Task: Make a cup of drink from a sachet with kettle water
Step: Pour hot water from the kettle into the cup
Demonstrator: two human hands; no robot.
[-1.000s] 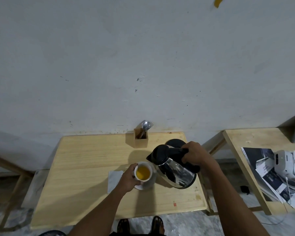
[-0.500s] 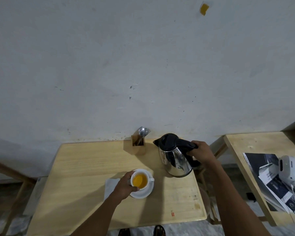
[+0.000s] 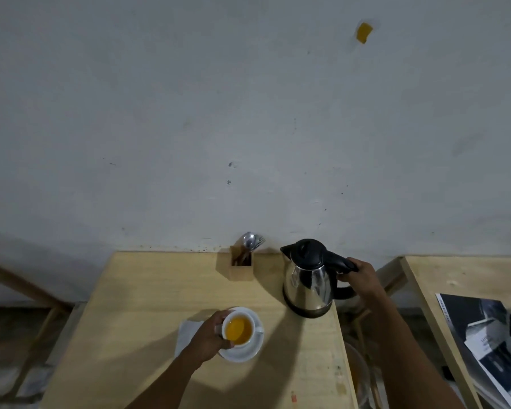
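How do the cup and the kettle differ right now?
The cup is white, low and open-topped, showing orange liquid; the kettle is tall, shiny steel with a closed black lid. The left hand grips the cup's side; the right hand holds the kettle's handle. Both stand upright.

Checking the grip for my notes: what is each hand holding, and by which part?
Right hand grips the kettle by its handle; left hand holds the cup around its side.
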